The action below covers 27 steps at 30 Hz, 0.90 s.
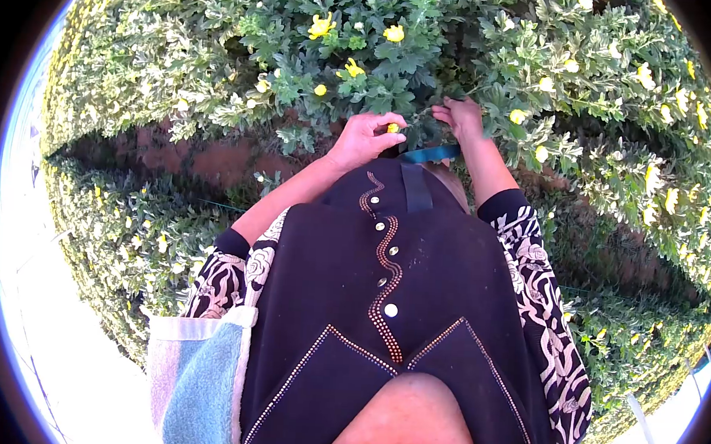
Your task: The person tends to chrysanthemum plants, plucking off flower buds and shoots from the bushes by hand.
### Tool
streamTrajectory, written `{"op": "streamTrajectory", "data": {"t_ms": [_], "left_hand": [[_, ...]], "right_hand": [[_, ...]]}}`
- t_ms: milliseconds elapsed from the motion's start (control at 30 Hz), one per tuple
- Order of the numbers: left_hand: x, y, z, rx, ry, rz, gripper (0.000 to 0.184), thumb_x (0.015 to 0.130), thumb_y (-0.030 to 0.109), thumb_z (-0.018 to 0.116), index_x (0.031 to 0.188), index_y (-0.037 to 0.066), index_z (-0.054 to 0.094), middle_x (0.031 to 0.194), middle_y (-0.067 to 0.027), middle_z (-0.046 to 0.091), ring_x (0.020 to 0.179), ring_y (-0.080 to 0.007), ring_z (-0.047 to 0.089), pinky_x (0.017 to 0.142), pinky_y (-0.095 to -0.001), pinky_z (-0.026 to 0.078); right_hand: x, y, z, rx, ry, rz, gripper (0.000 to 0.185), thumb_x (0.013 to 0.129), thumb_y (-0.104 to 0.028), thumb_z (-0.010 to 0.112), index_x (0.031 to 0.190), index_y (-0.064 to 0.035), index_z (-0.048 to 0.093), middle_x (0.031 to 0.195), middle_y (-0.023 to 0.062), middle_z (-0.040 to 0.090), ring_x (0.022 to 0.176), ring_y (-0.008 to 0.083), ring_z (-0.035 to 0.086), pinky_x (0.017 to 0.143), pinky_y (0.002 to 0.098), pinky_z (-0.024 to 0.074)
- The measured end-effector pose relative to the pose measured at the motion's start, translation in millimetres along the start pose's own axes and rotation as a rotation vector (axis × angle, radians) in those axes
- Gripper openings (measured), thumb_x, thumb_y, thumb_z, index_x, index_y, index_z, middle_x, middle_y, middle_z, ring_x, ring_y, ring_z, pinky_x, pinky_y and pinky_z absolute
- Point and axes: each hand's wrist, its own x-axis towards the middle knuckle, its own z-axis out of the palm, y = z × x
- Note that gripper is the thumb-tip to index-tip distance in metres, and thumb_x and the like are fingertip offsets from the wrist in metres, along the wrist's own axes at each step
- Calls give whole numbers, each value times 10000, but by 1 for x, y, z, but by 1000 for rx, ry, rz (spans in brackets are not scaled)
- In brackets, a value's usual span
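Note:
My left hand (pixel 365 141) is closed in a pinch on a small yellow flower (pixel 393 128), at the near edge of a leafy plant. To the right, my right hand (pixel 461 118) is closed, its thumb and fingers together at a thin green flower stem among the leaves. The stem is partly hidden by foliage. Just beyond both hands, the green plant (pixel 394 73) carries more yellow blooms, among them one open flower (pixel 322 26) and another (pixel 393 33). Below my hands a teal strap (pixel 431 155) crosses at my waist.
Dense rows of flowering plants (pixel 537 63) spread ahead and to both sides. Strips of brown soil (pixel 207 158) show between the rows. A pastel towel (pixel 198 374) hangs at my left side. A thin line (pixel 217 204) runs along the row on the left.

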Motion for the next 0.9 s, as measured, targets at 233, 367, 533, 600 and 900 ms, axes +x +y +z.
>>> {"op": "streamTrajectory", "data": {"t_ms": [233, 367, 533, 600, 900], "left_hand": [[-5, -2, 9, -462, 9, -52, 237, 857, 197, 695, 1026, 37, 650, 803, -4, 626, 692, -71, 550, 666, -244, 484], [0, -23, 4, -444, -25, -112, 249, 891, 171, 643, 1080, 9, 628, 855, -24, 650, 775, -82, 598, 697, -262, 514], [10, -18, -5, -332, 138, -134, 392, 943, 128, 547, 1317, 44, 465, 1155, -99, 628, 1000, -157, 624, 713, -292, 546], [19, -14, -6, -339, 170, -137, 409, 939, 120, 552, 1327, 38, 452, 1166, -110, 620, 1002, -162, 621, 719, -300, 546], [70, -15, 12, -485, 338, 60, 183, 835, 149, 707, 926, -6, 673, 818, -71, 660, 699, -122, 574, 677, -253, 471]], "right_hand": [[-51, -43, 15, -390, -350, -384, 327, 836, -136, 710, 1129, -44, 598, 951, 61, 632, 721, 131, 595, 648, 259, 513], [-78, -68, 51, -837, -583, -655, 576, 718, -302, 805, 1226, -107, 618, 1175, 85, 590, 910, 170, 558, 846, 307, 468], [-68, -50, 62, -378, -203, -425, 529, 765, -377, 803, 1103, -9, 629, 1039, 91, 631, 872, 144, 611, 746, 283, 504], [-49, -54, 41, -209, -322, -268, 443, 801, -272, 782, 1126, -30, 602, 882, 82, 684, 691, 103, 596, 587, 223, 453], [-79, -49, 39, -199, -340, -414, 237, 895, -158, 680, 1089, -40, 611, 927, 19, 634, 754, 113, 592, 691, 256, 504]]}}
